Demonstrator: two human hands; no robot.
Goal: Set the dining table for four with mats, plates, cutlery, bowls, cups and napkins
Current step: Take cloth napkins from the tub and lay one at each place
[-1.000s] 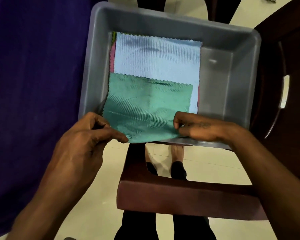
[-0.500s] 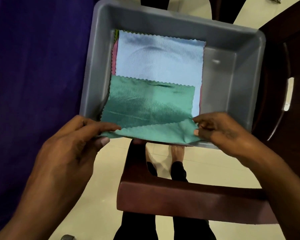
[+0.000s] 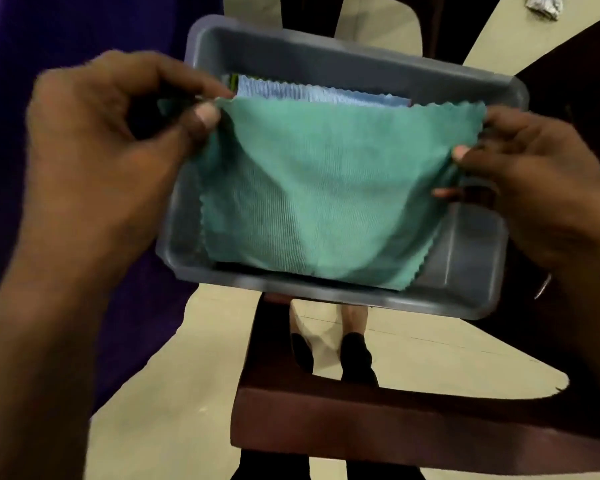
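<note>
Both hands hold the green napkin point(image 3: 323, 202) spread above the grey bin point(image 3: 465, 244). The left hand point(image 3: 111, 161) pinches its upper left corner, the right hand point(image 3: 534, 181) its right edge, fingers closed on cloth. A blue napkin point(image 3: 312, 93) lies beneath, by the bin's far wall. The bin's right side is bare.

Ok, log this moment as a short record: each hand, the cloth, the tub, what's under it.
left hand: pinches the green cloth's upper left corner
right hand: pinches its upper right corner
green cloth: lifted, hanging slack between both grips above the tub
grey tub: holds a light blue cloth beneath, more colours at its left edge
support: the tub rests on a dark red chair
</note>
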